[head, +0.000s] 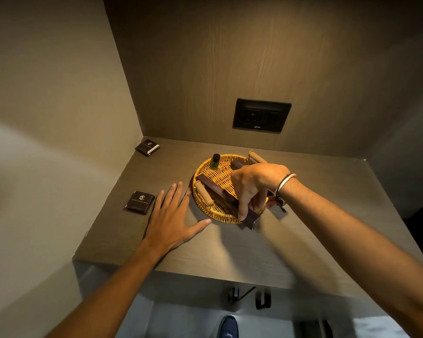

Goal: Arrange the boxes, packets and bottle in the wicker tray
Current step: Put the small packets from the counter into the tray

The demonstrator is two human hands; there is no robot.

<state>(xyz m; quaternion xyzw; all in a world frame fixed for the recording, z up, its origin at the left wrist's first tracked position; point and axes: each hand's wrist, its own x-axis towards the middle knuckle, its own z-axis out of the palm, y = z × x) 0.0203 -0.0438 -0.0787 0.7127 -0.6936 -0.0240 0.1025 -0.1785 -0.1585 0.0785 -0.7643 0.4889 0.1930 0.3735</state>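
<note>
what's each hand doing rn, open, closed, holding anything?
Left hand: open, flat on the shelf, holding nothing.
Right hand: closed on the long dark box lying across the wicker tray.

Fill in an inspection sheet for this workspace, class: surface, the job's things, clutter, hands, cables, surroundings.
Surface: grey-brown wood-grain shelf set in a corner.
Job's things: round yellow wicker tray with two wooden handles holds a small green bottle with black cap, upright, and a dark box at the back; a long dark brown box lies across it, its near end over the rim. Two dark square packets stay outside: one near the left hand, one in the back corner.
Clutter: nothing seen.
Hands: left hand flat on the shelf, open; right hand grips the long box's near end.
Cables: nothing seen.
Surroundings: black wall socket plate; hooks under the shelf.
</note>
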